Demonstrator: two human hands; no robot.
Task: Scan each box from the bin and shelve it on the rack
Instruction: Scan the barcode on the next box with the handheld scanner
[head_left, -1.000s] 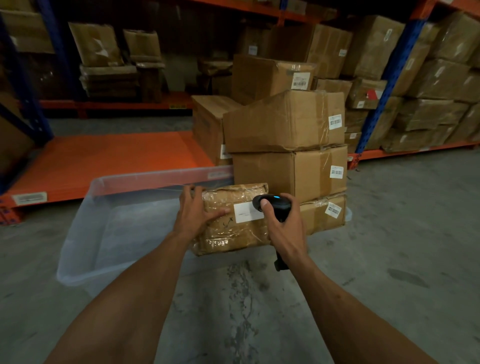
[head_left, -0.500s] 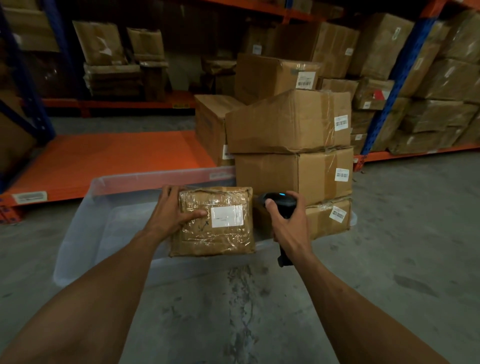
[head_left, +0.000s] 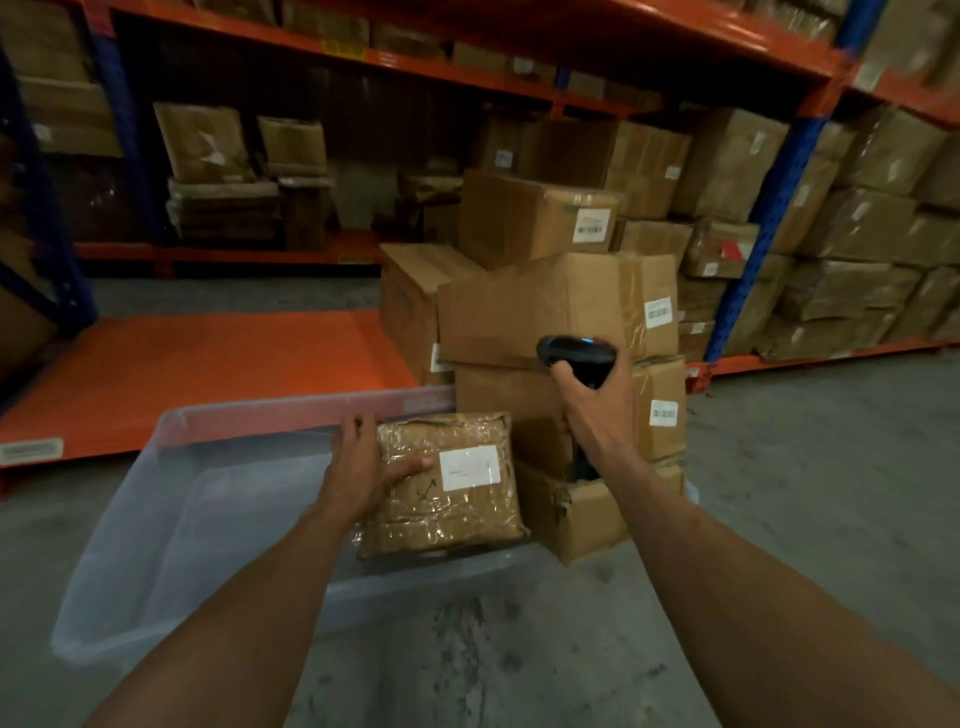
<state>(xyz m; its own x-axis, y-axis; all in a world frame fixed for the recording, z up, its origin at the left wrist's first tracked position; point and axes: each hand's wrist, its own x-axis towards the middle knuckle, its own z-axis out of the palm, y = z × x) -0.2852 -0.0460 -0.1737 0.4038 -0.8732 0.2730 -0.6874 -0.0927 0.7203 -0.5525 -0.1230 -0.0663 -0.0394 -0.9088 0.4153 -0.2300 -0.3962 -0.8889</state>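
Left hand (head_left: 363, 470) grip clasping crinkly taped cardboard box (head_left: 447, 483), right hand (head_left: 597, 410) grip wrapping black scanner (head_left: 574, 353)

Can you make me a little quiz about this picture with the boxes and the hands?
1. True or false: the left hand grips the taped box.
2. What does the right hand hold: A) a knife, B) a black scanner, C) a pen?
3. What colour is the label on the taped box?

Key: 1 true. 2 B. 3 white.
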